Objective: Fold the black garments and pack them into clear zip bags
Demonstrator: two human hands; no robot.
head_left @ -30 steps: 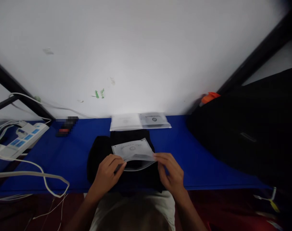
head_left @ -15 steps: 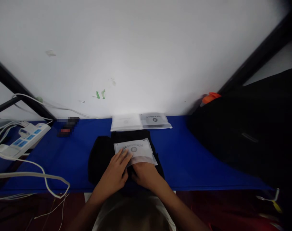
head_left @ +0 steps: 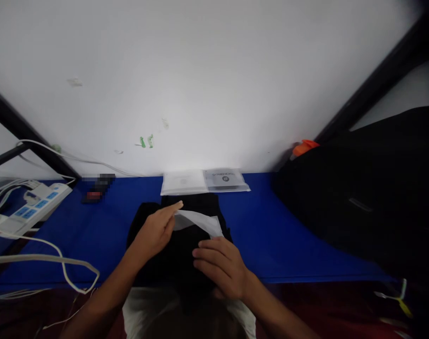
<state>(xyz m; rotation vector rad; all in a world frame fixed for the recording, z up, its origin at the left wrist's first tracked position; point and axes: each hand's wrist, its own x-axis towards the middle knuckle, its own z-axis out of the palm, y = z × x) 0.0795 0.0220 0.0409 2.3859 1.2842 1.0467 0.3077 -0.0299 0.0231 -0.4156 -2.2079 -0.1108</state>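
A translucent white pouch [head_left: 200, 221] is tilted up above a dark folded cloth item [head_left: 186, 249], its printed face no longer showing. My left hand [head_left: 156, 233] grips the pouch's left end, fingers pointing right and thumb beneath. My right hand [head_left: 223, 266] lies by the pouch's lower right corner over the dark cloth, fingers stretched out and slightly apart. Two more pouches lie side by side behind: a white one [head_left: 183, 182] and a greyer one [head_left: 226, 180] with a printed logo.
The blue surface [head_left: 260, 235] meets a white wall. On the left are a white power strip [head_left: 34, 207], loose white cables [head_left: 64, 266] and a pixelated dark object [head_left: 99, 187]. A big black bag or cloth [head_left: 362, 197] fills the right, with an orange item [head_left: 305, 148] behind it.
The pouch has been lifted and tilted, so its logo is out of sight. My left hand moved up and left to its end; my right hand came out from beneath it, towards me.
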